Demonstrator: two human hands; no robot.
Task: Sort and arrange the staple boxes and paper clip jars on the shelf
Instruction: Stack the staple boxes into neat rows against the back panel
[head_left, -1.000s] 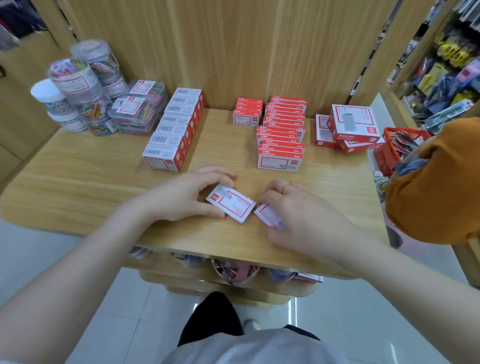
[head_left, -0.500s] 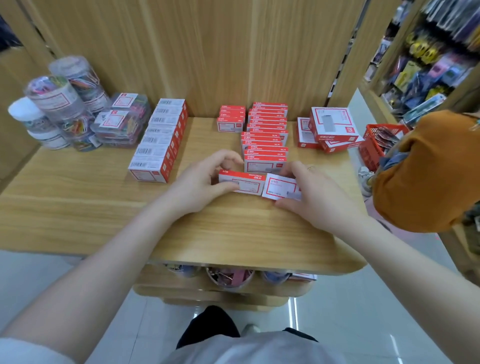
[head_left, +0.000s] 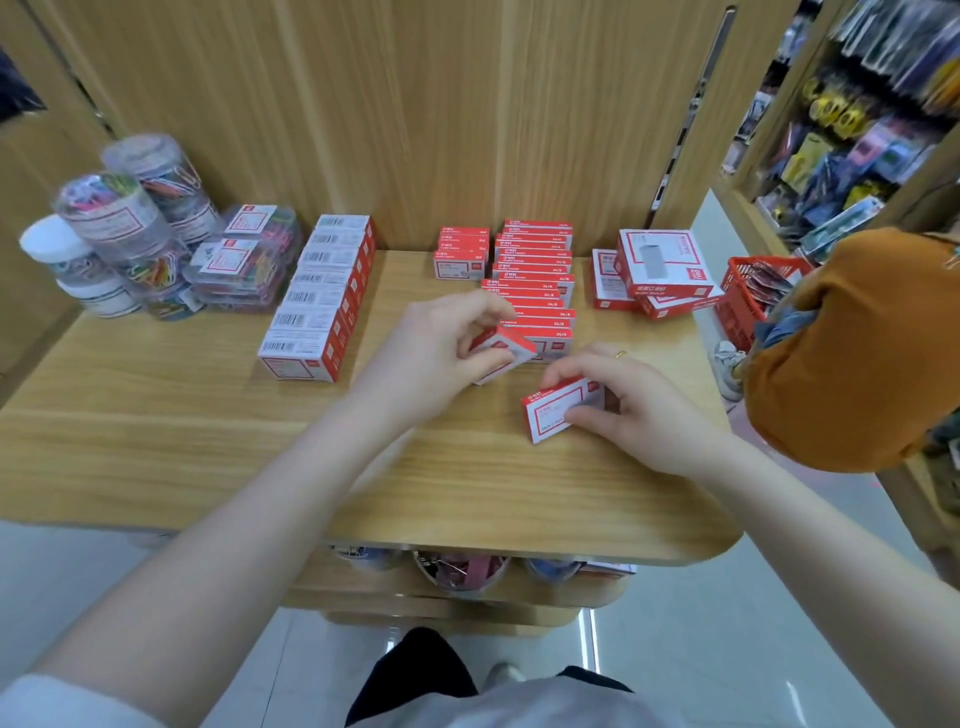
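My left hand (head_left: 441, 353) grips a small red and white staple box (head_left: 503, 349), tilted, just in front of the middle row of red staple boxes (head_left: 535, 280). A second small staple box (head_left: 556, 408) lies flat on the wooden shelf (head_left: 208, 447) under the fingers of my right hand (head_left: 634, 405). Another row of staple boxes (head_left: 322, 296) with barcodes on top runs along the left. Clear paper clip jars (head_left: 114, 228) and flat clip cases (head_left: 244, 260) stand at the back left.
Larger red and white boxes (head_left: 660, 270) are stacked at the back right. A red basket (head_left: 748, 291) and a person in an orange top (head_left: 852, 353) are just past the shelf's right edge. A lower shelf holds jars (head_left: 457, 569) below the front edge.
My left hand has lifted and tilted its box by the middle row. My right hand has drawn its box back toward me and to the right, so the two boxes are apart.
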